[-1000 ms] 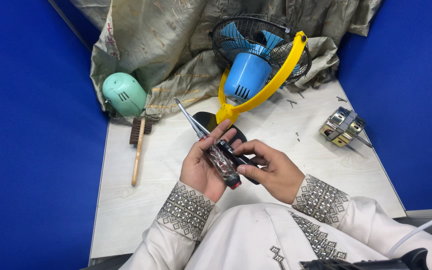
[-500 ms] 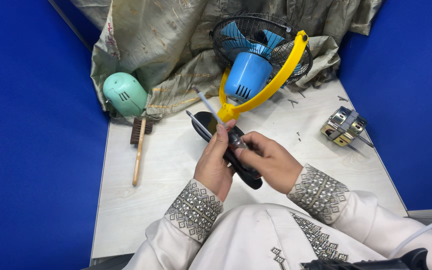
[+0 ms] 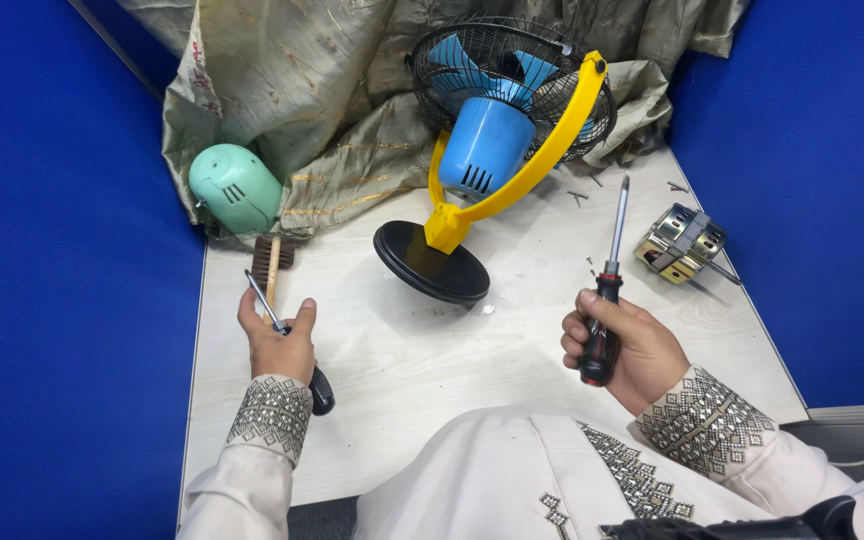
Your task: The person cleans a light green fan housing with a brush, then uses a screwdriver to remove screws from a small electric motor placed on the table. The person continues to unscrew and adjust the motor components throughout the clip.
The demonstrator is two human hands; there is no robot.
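Hands now moved apart from the shared grip at centre: left hand [image 3: 280, 345] at 8 o'clock, fingers closed around a small screwdriver [image 3: 287, 340], right hand [image 3: 624, 350] at 4 o'clock, fingers wrapped on an upright red-black screwdriver [image 3: 606, 290], blue fan [image 3: 492, 150] untouched on the bench [image 3: 512, 340] at 12 o'clock.

A pale wood-grain table [image 3: 402, 400] fills the view, blue walls close on both sides. At the back a crumpled olive cloth [image 3: 292, 100] spills onto it. A blue table fan [image 3: 497, 140] with a yellow bracket tilts on its black round base. Far left, a mint-green motor housing [image 3: 235, 187], a wooden brush [image 3: 270, 265] just beside it. Right edge, a bare metal motor [image 3: 682, 242]. Small screws [image 3: 580, 196] lie scattered near the fan.
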